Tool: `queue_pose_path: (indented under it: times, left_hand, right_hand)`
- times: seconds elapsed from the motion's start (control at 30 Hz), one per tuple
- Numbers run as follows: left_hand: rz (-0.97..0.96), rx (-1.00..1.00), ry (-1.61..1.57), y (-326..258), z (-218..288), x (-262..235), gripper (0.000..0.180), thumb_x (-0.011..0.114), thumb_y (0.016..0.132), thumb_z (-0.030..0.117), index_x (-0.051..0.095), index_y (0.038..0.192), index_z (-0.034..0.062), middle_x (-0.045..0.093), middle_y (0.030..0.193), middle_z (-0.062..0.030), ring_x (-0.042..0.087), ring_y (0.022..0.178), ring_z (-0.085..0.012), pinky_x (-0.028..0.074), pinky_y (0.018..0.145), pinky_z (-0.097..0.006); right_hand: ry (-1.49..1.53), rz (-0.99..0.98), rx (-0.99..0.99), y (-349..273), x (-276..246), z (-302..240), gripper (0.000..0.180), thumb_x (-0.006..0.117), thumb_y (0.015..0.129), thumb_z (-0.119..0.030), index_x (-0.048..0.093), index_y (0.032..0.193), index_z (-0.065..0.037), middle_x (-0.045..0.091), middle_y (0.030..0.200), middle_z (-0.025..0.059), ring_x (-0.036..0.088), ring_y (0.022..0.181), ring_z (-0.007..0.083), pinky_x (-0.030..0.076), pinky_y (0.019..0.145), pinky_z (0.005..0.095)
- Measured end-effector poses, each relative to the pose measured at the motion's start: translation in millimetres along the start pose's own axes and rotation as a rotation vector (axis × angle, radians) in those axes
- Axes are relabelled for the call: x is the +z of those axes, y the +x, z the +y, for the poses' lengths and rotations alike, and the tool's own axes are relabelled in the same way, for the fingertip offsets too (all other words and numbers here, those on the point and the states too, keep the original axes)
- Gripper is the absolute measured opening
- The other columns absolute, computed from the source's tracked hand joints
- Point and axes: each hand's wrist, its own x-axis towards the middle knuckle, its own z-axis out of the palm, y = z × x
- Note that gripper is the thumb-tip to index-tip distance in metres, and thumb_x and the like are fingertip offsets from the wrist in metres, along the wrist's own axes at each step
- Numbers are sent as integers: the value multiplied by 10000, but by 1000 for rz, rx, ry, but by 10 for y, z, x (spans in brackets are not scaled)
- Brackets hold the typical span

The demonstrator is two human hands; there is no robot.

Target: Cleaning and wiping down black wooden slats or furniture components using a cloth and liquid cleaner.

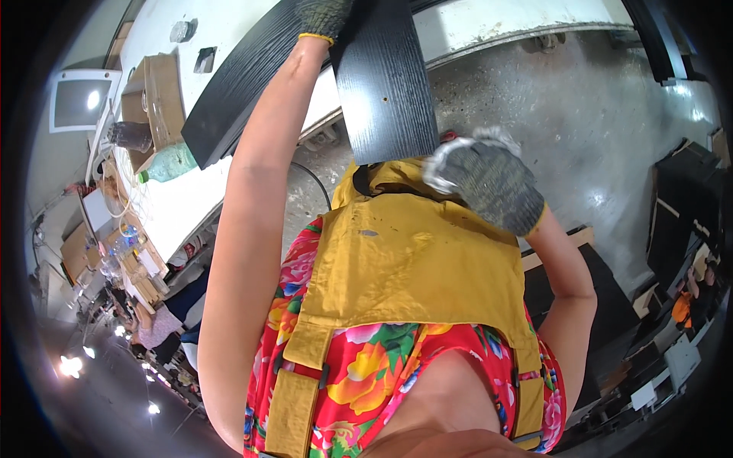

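My left hand, in a dark knitted glove with a yellow cuff, is at the top edge of the view over the black boards. Its fingers are cut off or hidden there. A black wood-grain board with a small hole points toward my body, its near end just before my apron. Another black board lies at a slant to its left on the white table. My right hand, gloved too, is closed around a whitish-grey, cloth-like wad, just right of the board's near end. The wad is partly hidden and blurred.
The white table holds a green plastic bottle, a cardboard box and a dark jar at the left. Black panels stack at the right beyond the concrete floor. A dark cable hangs below the table edge.
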Motion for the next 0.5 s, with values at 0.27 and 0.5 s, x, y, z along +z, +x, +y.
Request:
queue_pose_path:
  times: [0.27,0.5]
  left_hand:
    - [-57,29,-196,-53,13,-53,105,599,930,174,623,983,86,610,810,-1,580,724,-104,485,655,-238]
    - [76,336,221,-71,-512,-576,214,589,928,168,668,1034,0,692,907,-76,633,815,-144,491,754,-278]
  right_hand:
    - [821,587,860,-1274,306,635,225,646,846,-110,670,1055,-30,674,1057,114,634,987,238,483,893,348]
    - [617,730,742,-1416,845,619,279,587,899,-88,615,1134,61,658,1118,131,638,980,189,514,861,311]
